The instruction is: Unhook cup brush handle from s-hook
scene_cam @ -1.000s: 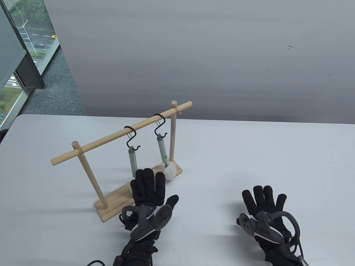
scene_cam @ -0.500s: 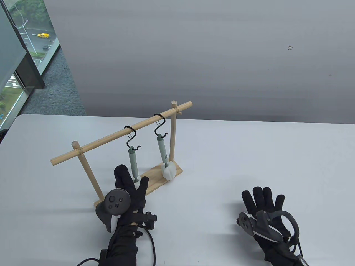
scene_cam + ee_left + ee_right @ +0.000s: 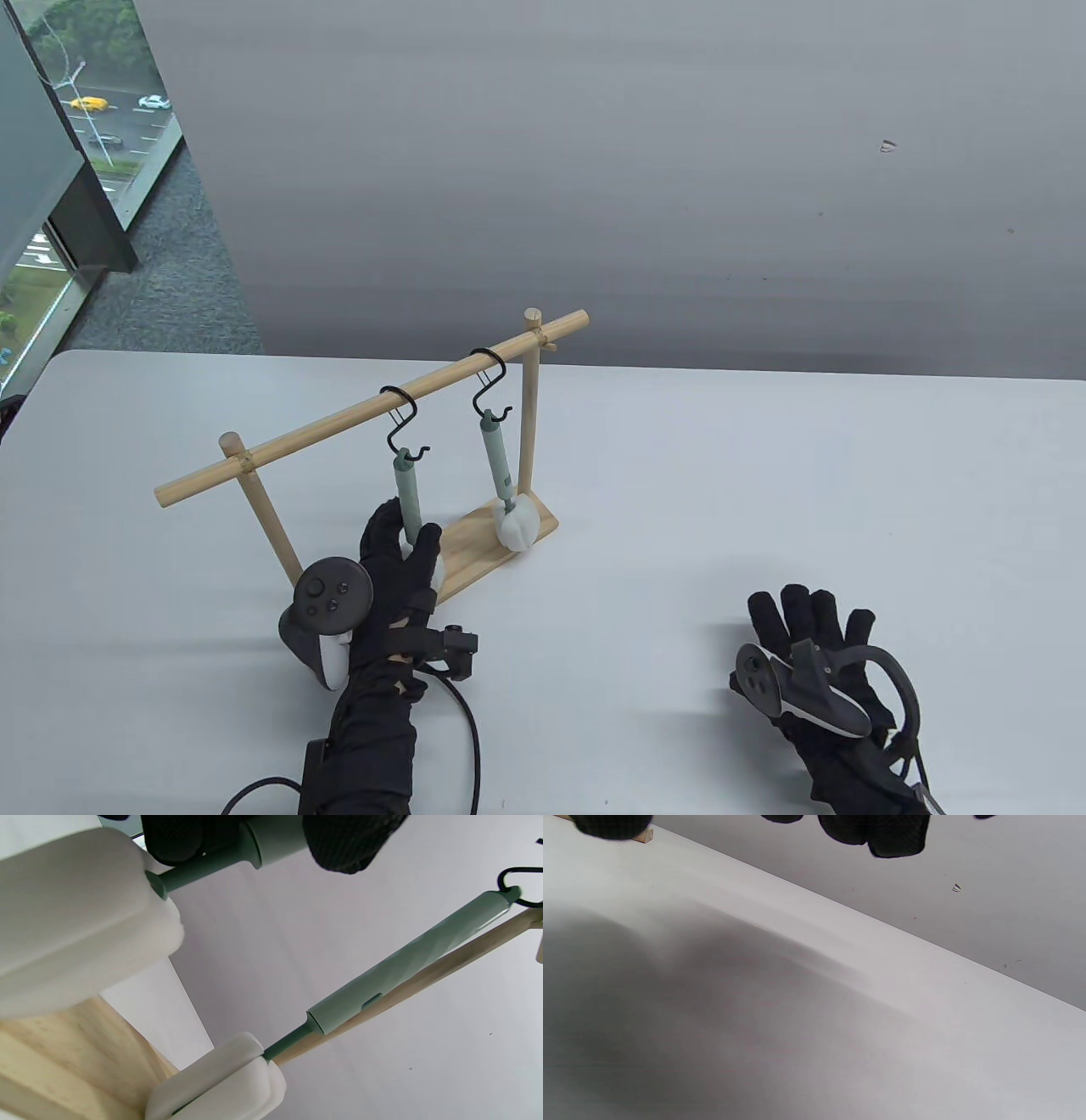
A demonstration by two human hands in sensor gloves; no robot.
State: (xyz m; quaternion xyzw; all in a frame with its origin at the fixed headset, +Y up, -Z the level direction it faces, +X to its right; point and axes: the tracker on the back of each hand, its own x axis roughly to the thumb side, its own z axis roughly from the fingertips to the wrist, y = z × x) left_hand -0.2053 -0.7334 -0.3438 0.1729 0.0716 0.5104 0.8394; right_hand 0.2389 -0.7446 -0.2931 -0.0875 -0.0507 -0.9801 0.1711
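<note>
Two green-handled cup brushes hang from black s-hooks on a wooden rail (image 3: pixel 339 424). My left hand (image 3: pixel 409 531) pinches the lower end of the left brush handle (image 3: pixel 408 497) between thumb and fingers. That handle still hangs on its s-hook (image 3: pixel 402 429). In the left wrist view my fingers (image 3: pixel 348 840) lie on both sides of the handle (image 3: pixel 271 836), just above its white sponge head (image 3: pixel 76 912). My right hand (image 3: pixel 810 607) rests flat and open on the table, holding nothing.
The second brush (image 3: pixel 499 463) hangs on the right s-hook (image 3: pixel 489 386), its sponge head on the rack's wooden base (image 3: pixel 475 552). It also shows in the left wrist view (image 3: pixel 407 959). Two upright posts carry the rail. The white table (image 3: pixel 764 475) spreads to the right.
My left hand turned thumb-up, moved forward to the left brush and closed its fingers around the handle's lower end. My right hand drew back slightly.
</note>
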